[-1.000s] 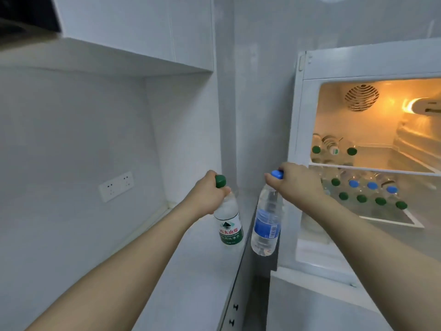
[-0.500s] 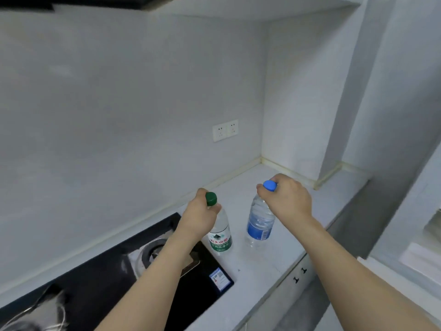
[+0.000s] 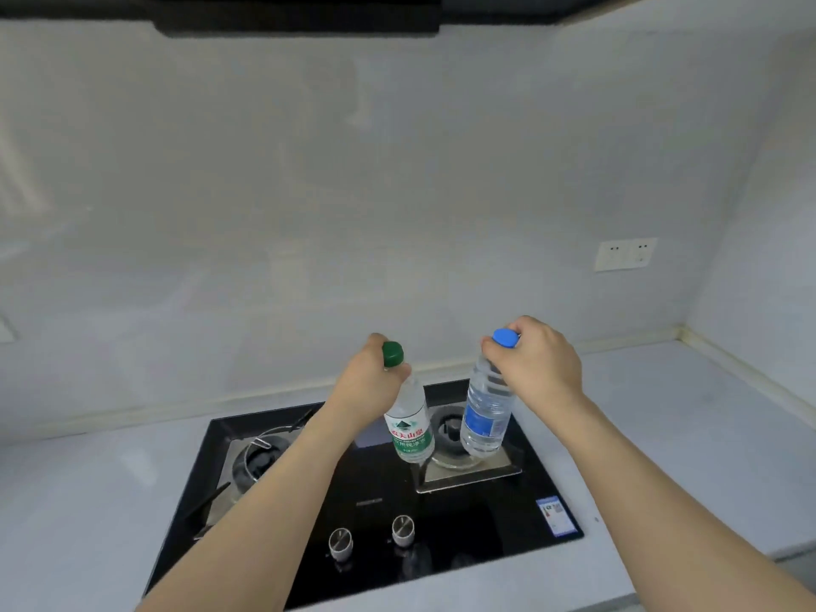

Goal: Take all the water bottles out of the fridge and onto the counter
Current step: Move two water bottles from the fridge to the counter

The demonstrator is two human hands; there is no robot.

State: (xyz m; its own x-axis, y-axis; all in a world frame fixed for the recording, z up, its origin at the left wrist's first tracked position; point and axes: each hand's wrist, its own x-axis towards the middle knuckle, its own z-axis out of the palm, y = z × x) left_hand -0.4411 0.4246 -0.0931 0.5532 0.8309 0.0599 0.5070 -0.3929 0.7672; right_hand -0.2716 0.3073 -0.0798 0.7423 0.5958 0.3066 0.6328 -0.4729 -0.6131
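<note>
While both arms reach forward over the stove, each hand carries one water bottle by its neck. Head view, the only one.

Left hand [image 3: 371, 386]: fingers curled round the neck of the green-capped bottle [image 3: 410, 424], just under the green cap [image 3: 392, 354]. Bottle hangs clear of any surface, base tipped slightly to the right. Clear plastic, white and green label with red characters.

Right hand [image 3: 536, 364]: fingers curled round the neck of the blue-capped bottle [image 3: 488, 413], the blue cap [image 3: 506, 337] poking out beside the thumb. This bottle also hangs in the air, base tipped slightly to the left. Clear ribbed body, blue label.

The two bottles sit near each other, bases closest, not touching as far as can be seen. Both are held above the black glass cooktop [image 3: 463, 527], in front of the right burner [image 3: 450, 435].

Cooktop set into a pale counter [image 3: 662, 435]. Left burner [image 3: 260, 457] partly behind the left forearm. Two silver knobs [image 3: 402, 530] along the front edge, a blue sticker [image 3: 557, 517] at the front right corner.

Behind: pale wall, a white double socket [image 3: 625, 254] at right. Dark range hood [image 3: 300, 15] along the top edge.
</note>
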